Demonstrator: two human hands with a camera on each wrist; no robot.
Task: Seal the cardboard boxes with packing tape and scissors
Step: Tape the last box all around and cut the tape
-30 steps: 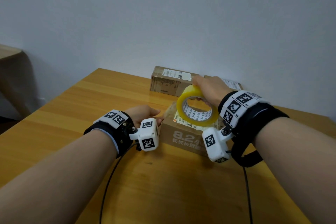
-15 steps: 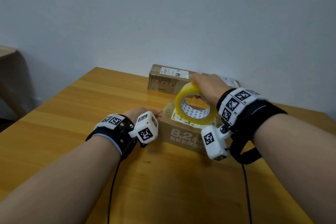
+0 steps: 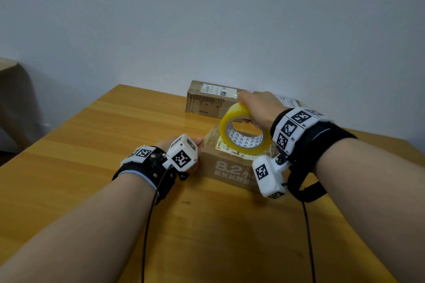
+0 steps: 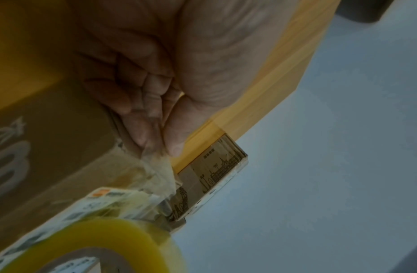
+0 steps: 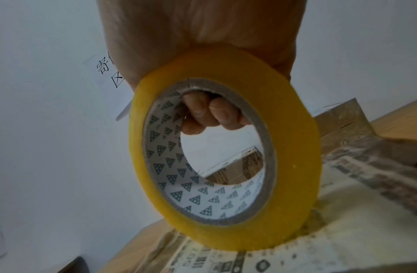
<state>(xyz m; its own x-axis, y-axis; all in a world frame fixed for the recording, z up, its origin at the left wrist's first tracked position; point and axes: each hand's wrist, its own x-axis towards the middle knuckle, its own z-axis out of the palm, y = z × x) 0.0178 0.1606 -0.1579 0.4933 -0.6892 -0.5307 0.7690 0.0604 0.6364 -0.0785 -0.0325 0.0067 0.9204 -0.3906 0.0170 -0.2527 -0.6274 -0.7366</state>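
Observation:
A brown cardboard box (image 3: 230,167) with a white shipping label lies on the wooden table (image 3: 115,140) before me. My right hand (image 3: 257,108) grips a yellow roll of packing tape (image 3: 243,132) upright over the box top, fingers hooked through its core (image 5: 212,114). My left hand (image 3: 195,147) sits at the box's left end, where thumb and fingers (image 4: 156,133) pinch the loose clear tape end (image 4: 160,170) against the box's top corner. No scissors are in view.
A second taped cardboard box (image 3: 211,99) stands behind near the wall, and part of a third (image 3: 287,101) shows behind my right hand. A sheet of paper with printed characters (image 5: 104,77) hangs on the wall. Wrist cables trail over the near table.
My left hand has slid forward to the box's left end and turned. The right hand with the roll has barely shifted.

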